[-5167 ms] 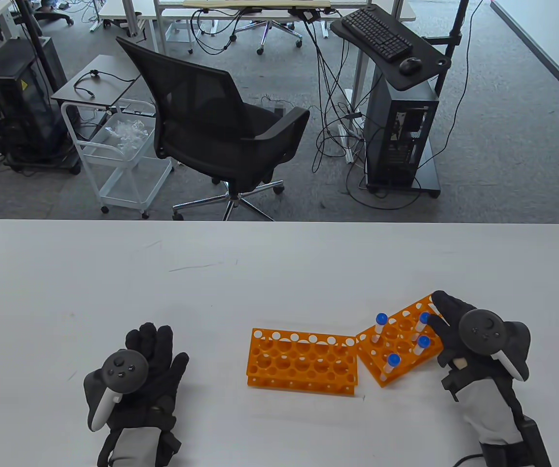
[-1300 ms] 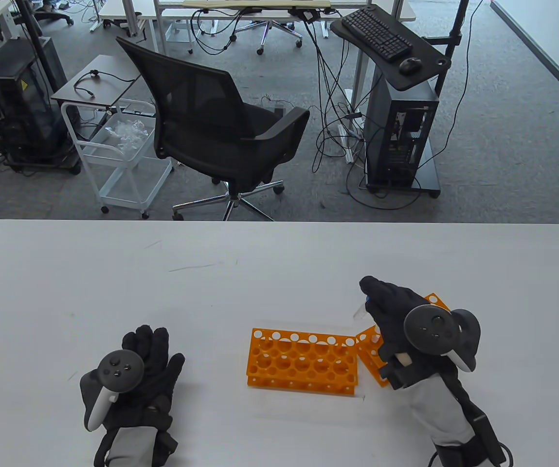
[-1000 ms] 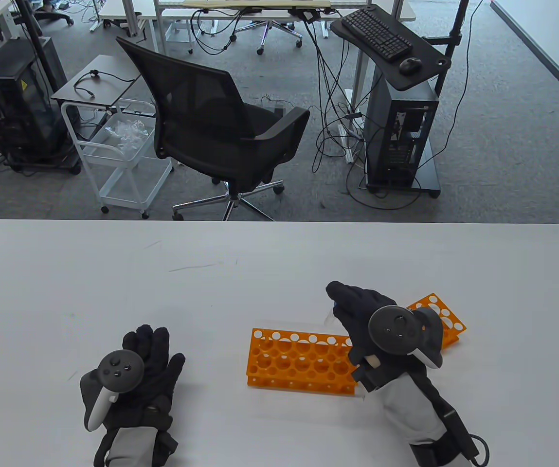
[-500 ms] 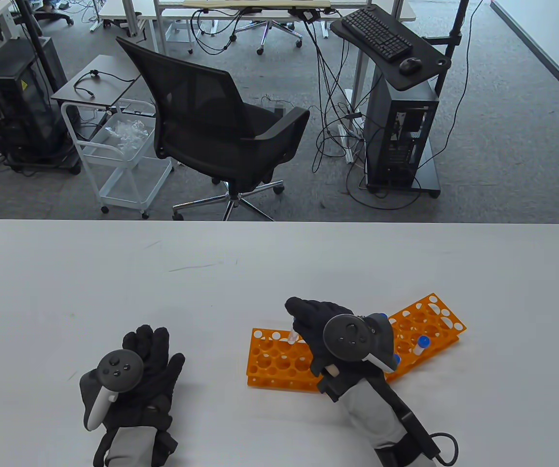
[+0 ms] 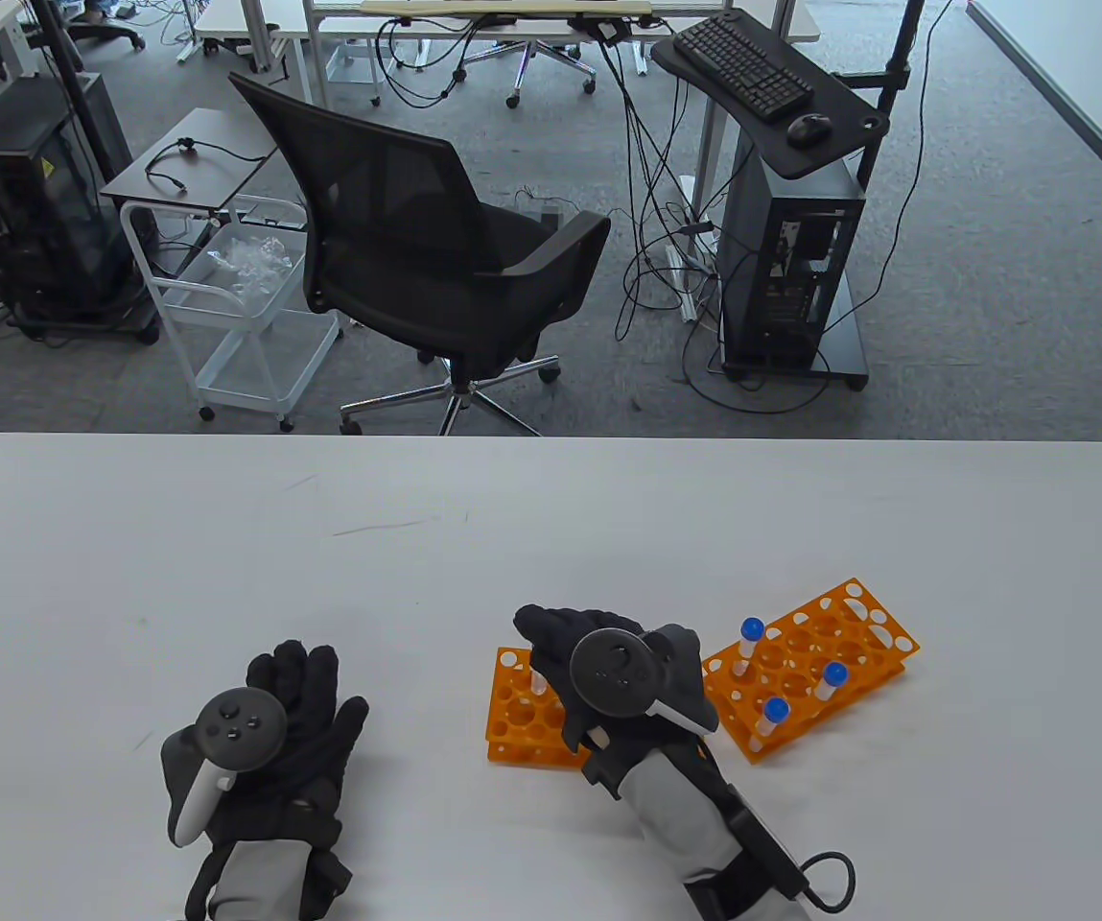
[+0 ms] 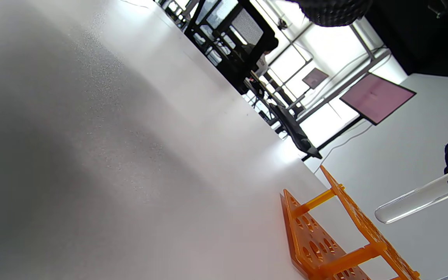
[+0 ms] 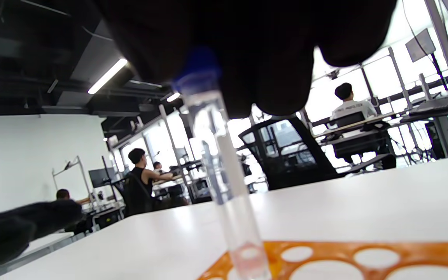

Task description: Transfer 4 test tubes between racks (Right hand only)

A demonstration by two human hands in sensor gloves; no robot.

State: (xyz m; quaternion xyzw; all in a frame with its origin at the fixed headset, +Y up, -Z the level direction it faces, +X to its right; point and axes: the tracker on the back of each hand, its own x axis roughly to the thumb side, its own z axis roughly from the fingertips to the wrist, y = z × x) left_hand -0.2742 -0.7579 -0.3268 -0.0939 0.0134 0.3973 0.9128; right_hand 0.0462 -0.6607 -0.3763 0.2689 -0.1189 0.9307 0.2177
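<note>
My right hand (image 5: 551, 641) pinches a clear test tube (image 5: 538, 683) by its blue-capped top, over the far left end of the left orange rack (image 5: 520, 721). In the right wrist view the tube (image 7: 230, 194) hangs about upright from my fingers (image 7: 247, 46), its round bottom at a hole of that rack (image 7: 325, 260). The left wrist view shows the tube (image 6: 422, 194) tilted above the rack (image 6: 325, 241). The right orange rack (image 5: 857, 624) holds three blue-capped tubes (image 5: 833, 673). My left hand (image 5: 306, 676) rests flat on the table, fingers spread, empty.
The two racks stand close together at the front middle of the white table (image 5: 551, 518), the right one angled. A black office chair (image 5: 416, 249), a white cart (image 5: 234, 317) and a computer stand (image 5: 790, 249) are on the floor beyond the far edge.
My right hand lifted one tube from the right rack and carried it left, now low over the left rack's left end. The right rack has turned slightly. My left hand stayed put.
</note>
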